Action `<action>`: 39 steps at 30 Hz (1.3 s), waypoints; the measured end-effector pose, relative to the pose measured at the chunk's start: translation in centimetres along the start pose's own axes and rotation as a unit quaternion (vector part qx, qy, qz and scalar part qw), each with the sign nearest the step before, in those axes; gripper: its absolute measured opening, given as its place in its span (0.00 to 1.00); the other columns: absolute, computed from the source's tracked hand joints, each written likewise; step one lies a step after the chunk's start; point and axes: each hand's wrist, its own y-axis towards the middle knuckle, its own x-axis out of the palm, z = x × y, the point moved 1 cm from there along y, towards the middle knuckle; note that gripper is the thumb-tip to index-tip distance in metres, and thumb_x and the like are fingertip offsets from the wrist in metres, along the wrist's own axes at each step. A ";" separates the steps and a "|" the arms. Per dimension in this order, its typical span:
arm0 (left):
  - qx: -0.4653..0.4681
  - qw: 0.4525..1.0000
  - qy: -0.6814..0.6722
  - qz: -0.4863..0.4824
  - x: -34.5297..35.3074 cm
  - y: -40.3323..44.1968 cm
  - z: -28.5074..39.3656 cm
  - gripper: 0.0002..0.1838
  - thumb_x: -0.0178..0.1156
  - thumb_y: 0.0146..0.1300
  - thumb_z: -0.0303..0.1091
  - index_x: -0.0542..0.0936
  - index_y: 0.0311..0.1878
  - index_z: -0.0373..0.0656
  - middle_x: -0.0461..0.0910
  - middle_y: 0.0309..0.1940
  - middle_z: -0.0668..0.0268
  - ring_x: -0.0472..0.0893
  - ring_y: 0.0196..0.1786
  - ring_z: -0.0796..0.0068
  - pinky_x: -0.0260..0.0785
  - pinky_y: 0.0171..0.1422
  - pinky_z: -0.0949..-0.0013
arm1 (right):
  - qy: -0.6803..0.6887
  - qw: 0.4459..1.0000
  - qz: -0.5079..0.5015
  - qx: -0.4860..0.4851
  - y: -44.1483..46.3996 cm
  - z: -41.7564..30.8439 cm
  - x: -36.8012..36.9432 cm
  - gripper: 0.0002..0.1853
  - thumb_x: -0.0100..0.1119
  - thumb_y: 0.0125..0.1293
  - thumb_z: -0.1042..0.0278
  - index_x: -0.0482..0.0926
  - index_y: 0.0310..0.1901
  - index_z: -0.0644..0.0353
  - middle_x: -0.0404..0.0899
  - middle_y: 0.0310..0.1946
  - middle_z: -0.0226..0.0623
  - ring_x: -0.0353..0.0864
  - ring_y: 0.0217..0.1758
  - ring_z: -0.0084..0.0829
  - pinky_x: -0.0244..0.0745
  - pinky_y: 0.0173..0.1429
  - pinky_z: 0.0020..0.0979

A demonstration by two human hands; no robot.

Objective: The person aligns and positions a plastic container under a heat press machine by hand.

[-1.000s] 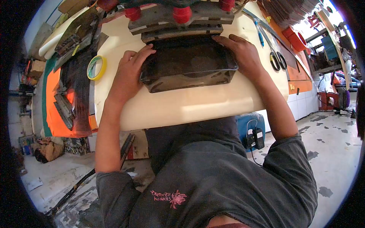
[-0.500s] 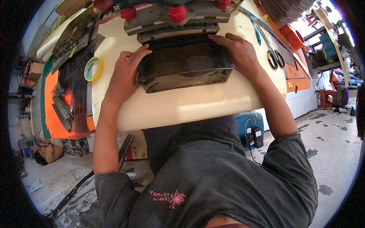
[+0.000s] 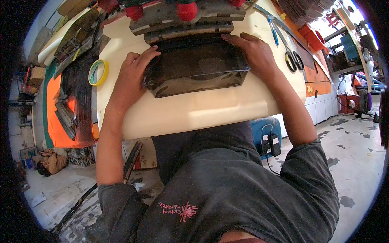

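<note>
Dark translucent plastic sheet (image 3: 196, 60), one: staying in place on cream tabletop (image 3: 194, 119), just before bar (image 3: 188, 34). Left hand (image 3: 130, 81), right hand (image 3: 261, 58): still flanking it, fingers bending; cannot tell whether pinching.

Dark grey short-sleeved shirt (image 3: 227, 186), small pink chest print (image 3: 178, 211) with lettering, dark trousers (image 3: 210, 138).
</note>
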 end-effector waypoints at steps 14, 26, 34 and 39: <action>-0.005 1.000 -0.009 -0.003 -0.1 0.1 0.2 0.44 0.77 0.48 0.25 0.74 0.73 0.51 0.74 0.78 0.67 0.76 0.56 0.53 0.72 0.71 0.56 | 0.014 1.000 -0.013 0.012 0.0 -0.3 -0.4 0.31 0.60 0.64 0.76 0.82 0.69 0.43 0.84 0.44 0.44 0.87 0.50 0.54 0.82 0.54 0.50; -0.022 1.000 -0.003 -0.012 -0.2 0.3 0.3 0.47 0.76 0.44 0.20 0.75 0.73 0.51 0.74 0.78 0.68 0.76 0.56 0.53 0.72 0.70 0.56 | 0.008 1.000 -0.013 0.014 0.0 -0.3 -0.3 0.27 0.57 0.70 0.72 0.81 0.68 0.36 0.83 0.42 0.42 0.88 0.47 0.52 0.85 0.50 0.51; -0.021 1.000 -0.015 0.000 -0.1 0.2 0.2 0.45 0.76 0.46 0.22 0.75 0.73 0.52 0.76 0.77 0.67 0.76 0.56 0.54 0.72 0.70 0.57 | 0.008 0.999 -0.021 0.024 0.1 -0.5 -0.5 0.28 0.58 0.68 0.73 0.81 0.68 0.35 0.83 0.41 0.41 0.88 0.47 0.51 0.85 0.50 0.49; -0.008 1.000 -0.013 0.006 -0.2 0.3 0.1 0.44 0.76 0.48 0.24 0.76 0.73 0.51 0.76 0.77 0.67 0.76 0.55 0.54 0.72 0.69 0.57 | 0.028 0.999 -0.005 0.020 0.1 -0.6 -0.6 0.28 0.58 0.67 0.73 0.82 0.67 0.36 0.83 0.40 0.41 0.88 0.46 0.51 0.84 0.50 0.49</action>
